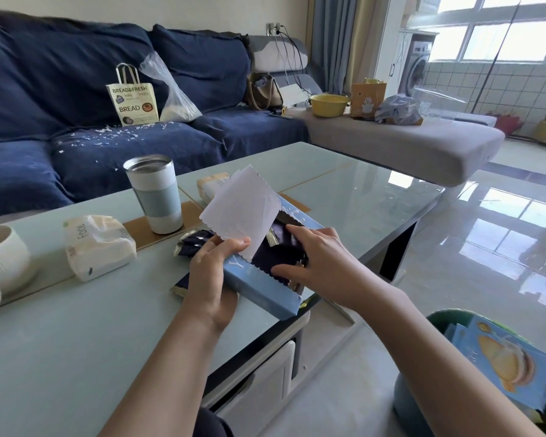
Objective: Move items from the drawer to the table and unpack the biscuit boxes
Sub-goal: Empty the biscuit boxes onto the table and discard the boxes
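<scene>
Right now the blue biscuit box (259,285) lies tilted at the near right edge of the bench (76,342), its long axis running from the person's near side up and away to the right, toward the far end where the torn white flap (243,209) stands folded back. Dark navy biscuit packets (275,257) show through the opened top. The right hand (309,260) sits directly over that opening, fingers spread and reaching down onto the packets; whether they have closed round one is hard to tell. The left hand (215,272) grasps the box's left side, thumb pinning the flap's lower edge, so it is the steadying grip and the right is the nearer one for pulling packets out. Judging by this, the coming move is a lift up and out along the box's length, toward the right hand.

Just left of the box, a few loose navy packets (193,244) already lie on the bench. Farther left stand a tumbler (155,197), a tissue pack (98,247) and a white mug (0,257).
</scene>
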